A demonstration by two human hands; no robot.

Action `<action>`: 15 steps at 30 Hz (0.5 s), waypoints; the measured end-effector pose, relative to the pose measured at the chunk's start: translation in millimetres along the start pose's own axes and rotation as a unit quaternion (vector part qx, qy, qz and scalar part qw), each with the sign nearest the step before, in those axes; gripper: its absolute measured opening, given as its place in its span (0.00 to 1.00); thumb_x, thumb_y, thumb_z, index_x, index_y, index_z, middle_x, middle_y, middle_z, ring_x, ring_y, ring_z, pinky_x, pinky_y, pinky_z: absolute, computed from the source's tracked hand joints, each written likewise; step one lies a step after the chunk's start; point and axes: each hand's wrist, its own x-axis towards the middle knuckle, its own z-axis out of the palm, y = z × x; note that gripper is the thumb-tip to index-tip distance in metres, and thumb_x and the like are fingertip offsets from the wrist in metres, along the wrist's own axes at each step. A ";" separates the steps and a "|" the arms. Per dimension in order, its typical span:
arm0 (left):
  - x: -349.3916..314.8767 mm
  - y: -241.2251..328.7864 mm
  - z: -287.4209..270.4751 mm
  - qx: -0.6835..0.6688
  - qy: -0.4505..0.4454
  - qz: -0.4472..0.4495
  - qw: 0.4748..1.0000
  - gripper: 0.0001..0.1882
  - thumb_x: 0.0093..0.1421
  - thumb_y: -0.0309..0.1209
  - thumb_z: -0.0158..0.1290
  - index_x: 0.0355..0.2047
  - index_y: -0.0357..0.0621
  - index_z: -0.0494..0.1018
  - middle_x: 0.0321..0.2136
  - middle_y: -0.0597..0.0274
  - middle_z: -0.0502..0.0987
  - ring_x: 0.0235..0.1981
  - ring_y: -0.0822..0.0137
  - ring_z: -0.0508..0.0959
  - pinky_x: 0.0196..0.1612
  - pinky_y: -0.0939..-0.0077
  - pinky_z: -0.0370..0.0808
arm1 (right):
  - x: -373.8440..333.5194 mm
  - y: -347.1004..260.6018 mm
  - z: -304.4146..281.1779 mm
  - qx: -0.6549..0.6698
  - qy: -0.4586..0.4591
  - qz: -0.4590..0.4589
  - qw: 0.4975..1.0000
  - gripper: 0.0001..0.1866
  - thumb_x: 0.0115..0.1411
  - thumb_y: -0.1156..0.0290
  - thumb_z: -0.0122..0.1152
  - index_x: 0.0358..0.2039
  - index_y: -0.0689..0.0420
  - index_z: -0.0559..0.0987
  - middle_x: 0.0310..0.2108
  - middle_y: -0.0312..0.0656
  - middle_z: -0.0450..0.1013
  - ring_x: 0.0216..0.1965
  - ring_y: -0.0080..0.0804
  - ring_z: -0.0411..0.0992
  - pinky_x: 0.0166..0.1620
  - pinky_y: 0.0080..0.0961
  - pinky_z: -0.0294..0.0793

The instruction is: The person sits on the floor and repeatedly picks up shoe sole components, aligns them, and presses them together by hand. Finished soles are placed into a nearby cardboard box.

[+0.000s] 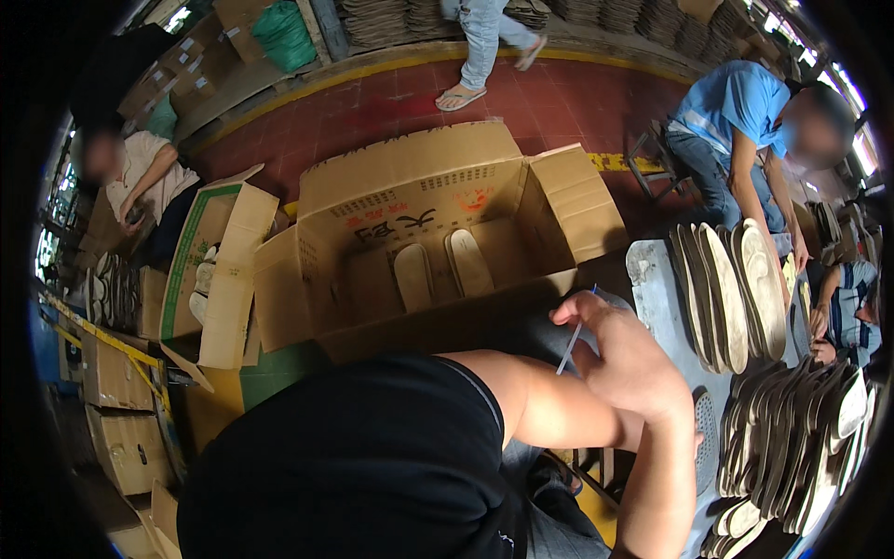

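Note:
My right hand is raised over my left forearm, its fingers closed round a thin, pale stick-like tool. Behind my right wrist, my left hand is mostly hidden. Only a bit of its fingers shows, at the edge of a grey, dotted shoe sole, and its grip cannot be made out. Beyond the sole, a row of pale soles stands on edge on the blue-grey table. Nearer on the right, a large bunch of soles is packed together.
An open cardboard box ahead holds two pale soles. Left of it is a green-edged box with more soles. A co-worker in blue bends over the table; another person sits far left. Someone walks on the red floor.

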 end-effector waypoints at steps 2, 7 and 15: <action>-10.5 -12.5 0.4 -0.017 0.022 -0.028 0.999 0.14 0.63 0.29 0.65 0.46 0.32 0.89 0.57 0.37 0.84 0.63 0.39 0.83 0.66 0.51 0.83 | -1.8 3.9 9.3 0.034 0.041 -0.012 0.998 0.18 0.66 0.87 0.60 0.55 0.65 0.83 0.48 0.61 0.86 0.53 0.67 0.85 0.59 0.52 0.84; -15.1 7.7 -2.2 -0.298 0.170 -0.017 0.939 0.14 0.65 0.29 0.63 0.45 0.31 0.88 0.56 0.38 0.84 0.62 0.41 0.83 0.65 0.54 0.83 | -117.0 33.4 4.3 0.128 0.289 0.108 0.943 0.14 0.83 0.71 0.55 0.59 0.63 0.85 0.41 0.50 0.88 0.43 0.40 0.89 0.52 0.35 0.85; -0.2 3.9 -2.4 0.085 -0.031 0.002 0.996 0.15 0.65 0.31 0.65 0.40 0.27 0.90 0.60 0.28 0.79 0.66 0.31 0.78 0.62 0.44 0.88 | -366.8 142.0 49.9 0.132 0.614 0.421 0.654 0.26 0.86 0.52 0.63 0.56 0.67 0.88 0.44 0.47 0.82 0.46 0.40 0.79 0.52 0.41 0.83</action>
